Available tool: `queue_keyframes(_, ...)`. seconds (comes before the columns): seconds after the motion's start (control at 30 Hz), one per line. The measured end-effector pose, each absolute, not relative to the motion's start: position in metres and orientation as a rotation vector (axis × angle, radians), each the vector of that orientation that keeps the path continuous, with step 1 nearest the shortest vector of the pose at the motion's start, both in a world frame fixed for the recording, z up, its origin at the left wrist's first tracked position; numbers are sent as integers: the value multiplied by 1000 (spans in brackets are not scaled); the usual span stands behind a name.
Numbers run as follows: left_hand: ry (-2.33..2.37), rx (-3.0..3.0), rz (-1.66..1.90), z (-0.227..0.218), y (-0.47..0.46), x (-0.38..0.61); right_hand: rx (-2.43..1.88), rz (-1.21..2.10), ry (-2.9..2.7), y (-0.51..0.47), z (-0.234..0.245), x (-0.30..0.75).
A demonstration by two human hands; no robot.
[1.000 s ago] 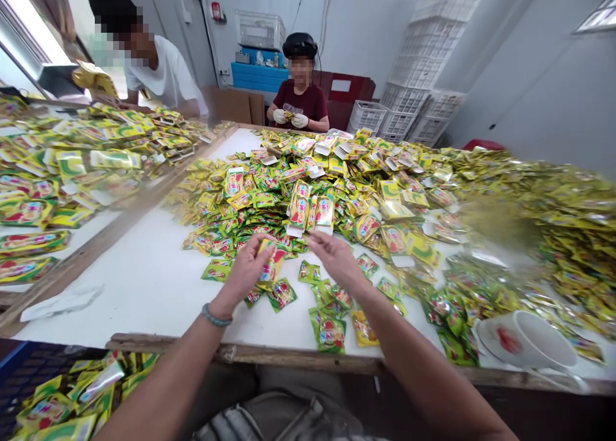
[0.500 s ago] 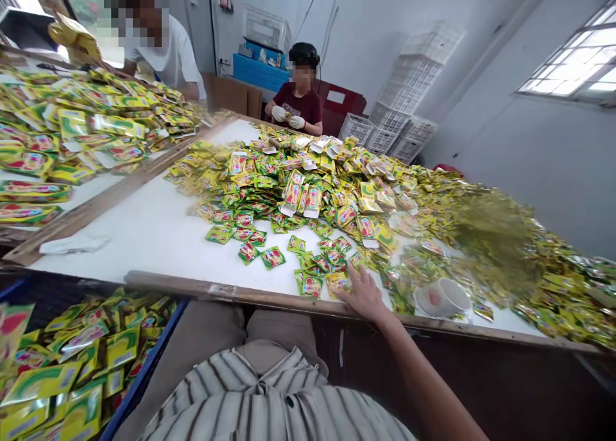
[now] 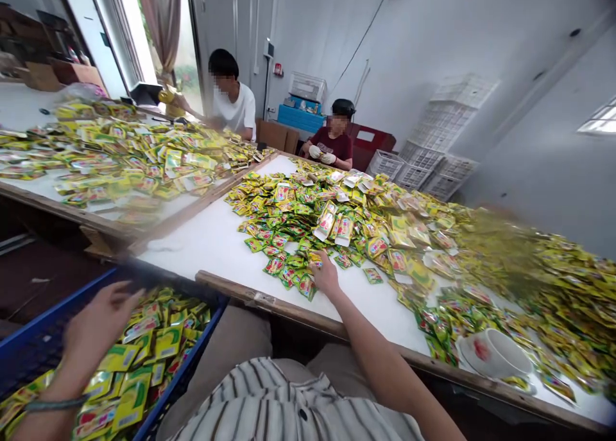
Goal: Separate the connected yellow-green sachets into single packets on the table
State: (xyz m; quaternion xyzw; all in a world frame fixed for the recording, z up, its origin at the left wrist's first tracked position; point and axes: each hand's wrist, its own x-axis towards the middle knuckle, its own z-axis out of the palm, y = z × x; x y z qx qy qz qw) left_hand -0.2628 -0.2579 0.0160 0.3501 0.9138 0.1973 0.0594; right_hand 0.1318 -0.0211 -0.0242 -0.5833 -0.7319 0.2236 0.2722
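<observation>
My left hand (image 3: 99, 325) hovers over a blue crate (image 3: 185, 370) full of yellow-green sachets (image 3: 139, 370) at my left side; its fingers are spread and nothing shows in them. My right hand (image 3: 326, 275) rests on small green sachets (image 3: 289, 271) near the front edge of the white table (image 3: 212, 242), fingers curled down onto them; whether it grips one is hidden. A big heap of the same sachets (image 3: 366, 216) covers the table beyond.
A white cup (image 3: 498, 354) lies on its side at the table's right front. A second table (image 3: 33, 187) with sachets stands left. Two other people sit at the far end, one in white (image 3: 233, 107), one in dark red with gloves (image 3: 334, 146). White crates (image 3: 433, 152) are stacked behind.
My left hand left the table, where it held sachets, and now shows over the blue crate, open. My right hand stayed on the sachets. The view swung left.
</observation>
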Motion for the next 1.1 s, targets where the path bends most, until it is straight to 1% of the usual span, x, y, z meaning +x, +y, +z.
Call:
queue_keyframes(0.07,2569,1222,789,26,-219,-235,-1553,656,-1863,-21,-25,128)
queue_keyframes(0.17,2248,1550,1013,40,-154,-169,-1526,720,-1716,-25,-26,136)
queue_keyframes(0.27,1932,1884,912,42,-93,-98,-1518,781,-1611,-28,-26,146)
queue_keyframes(0.4,1707,2088,819,28,-36,-39,-1471,823,-1535,-29,-24,150)
queue_keyframes(0.53,1636,2104,740,7,-13,-30,-1408,851,-1498,-27,-27,149)
queue_keyframes(0.77,1516,2055,753,-16,-13,-46,-1382,923,-1452,-24,-28,144)
queue_keyframes(0.9,1494,1941,825,-20,-12,-46,-1411,920,-1468,-25,-26,138)
queue_keyframes(1.1,1564,1556,1007,-20,-7,-53,-1406,955,-1621,-18,-12,138)
